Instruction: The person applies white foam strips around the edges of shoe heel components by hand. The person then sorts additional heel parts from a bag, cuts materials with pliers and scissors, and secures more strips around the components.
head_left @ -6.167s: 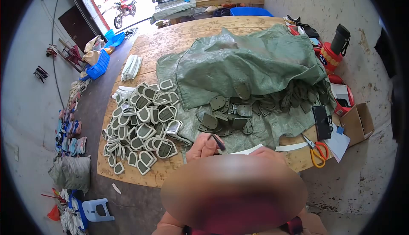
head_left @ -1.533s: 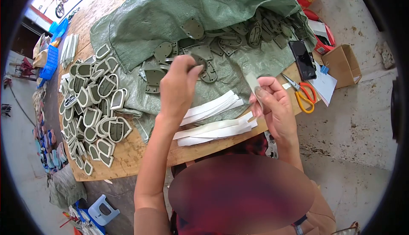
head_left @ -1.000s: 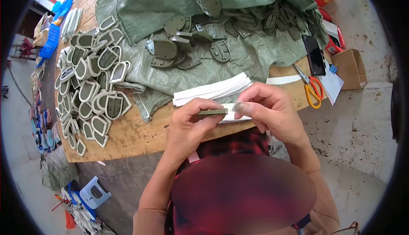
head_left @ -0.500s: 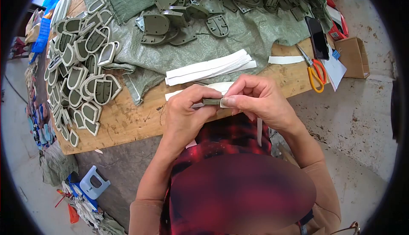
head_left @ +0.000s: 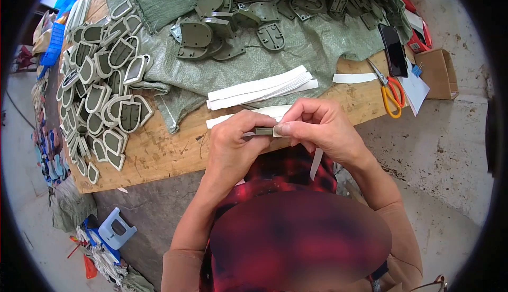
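Note:
My left hand (head_left: pixel 236 137) is closed around an olive-green plastic piece (head_left: pixel 263 131), seen edge-on. Against its right end my right hand (head_left: pixel 317 128) pinches a white strip (head_left: pixel 316 164), whose loose end hangs below the fingers over my lap. Just beyond my hands, another white strip (head_left: pixel 218 120) lies on the wood, with a stack of white strips (head_left: pixel 259 87) behind it. To the left is a heap of green pieces edged in white (head_left: pixel 95 99). Bare green pieces (head_left: pixel 196 34) are piled on a green woven sack (head_left: pixel 190 72).
Orange-handled scissors (head_left: pixel 392 97) lie near the right edge of the wooden table (head_left: pixel 174 157), beside a black phone (head_left: pixel 392 51) and a short white strip (head_left: pixel 353 78). A cardboard box (head_left: pixel 437 72) stands off the right side. A blue plastic stool (head_left: pixel 117 228) is on the floor at lower left.
The hanging end of the white strip has swung a little to the left. Both hands stay at the green piece, their grip nearly the same.

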Demonstrator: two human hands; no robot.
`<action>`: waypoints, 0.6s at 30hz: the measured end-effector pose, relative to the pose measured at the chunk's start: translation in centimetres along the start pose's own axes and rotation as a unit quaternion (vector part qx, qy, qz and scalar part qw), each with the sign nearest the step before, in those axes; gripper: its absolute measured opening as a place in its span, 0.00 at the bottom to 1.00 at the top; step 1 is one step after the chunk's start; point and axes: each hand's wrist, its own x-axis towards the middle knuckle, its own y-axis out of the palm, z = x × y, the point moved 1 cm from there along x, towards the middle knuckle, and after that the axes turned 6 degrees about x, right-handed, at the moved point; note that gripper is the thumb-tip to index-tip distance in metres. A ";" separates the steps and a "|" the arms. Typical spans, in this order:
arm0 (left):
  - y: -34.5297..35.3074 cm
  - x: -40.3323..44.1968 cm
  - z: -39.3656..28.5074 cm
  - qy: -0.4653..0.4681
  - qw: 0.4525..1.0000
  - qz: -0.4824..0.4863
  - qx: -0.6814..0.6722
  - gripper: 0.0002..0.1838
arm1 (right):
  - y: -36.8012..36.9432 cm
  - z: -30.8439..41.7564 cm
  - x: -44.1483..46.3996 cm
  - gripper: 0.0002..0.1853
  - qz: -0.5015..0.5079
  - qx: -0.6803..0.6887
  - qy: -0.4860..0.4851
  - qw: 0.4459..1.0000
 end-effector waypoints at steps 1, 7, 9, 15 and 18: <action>-0.1 0.0 -0.2 -0.001 1.000 0.002 0.005 0.11 | 0.0 0.2 -0.1 0.06 -0.001 -0.012 0.003 1.000; -0.3 0.3 -1.4 0.060 0.997 -0.014 0.038 0.12 | 0.0 1.0 -0.7 0.13 -0.016 -0.108 -0.037 0.993; -0.8 1.0 -1.9 0.099 0.994 -0.002 0.048 0.14 | -0.4 2.1 -0.9 0.21 -0.034 -0.200 -0.059 0.977; -2.1 4.2 -4.9 0.204 0.978 0.018 -0.040 0.23 | -1.9 3.6 -0.3 0.39 0.048 -0.128 -0.155 0.978; -2.1 4.8 -5.4 0.117 0.950 -0.047 -0.286 0.29 | -1.5 4.6 -0.3 0.40 -0.023 -0.205 -0.302 0.931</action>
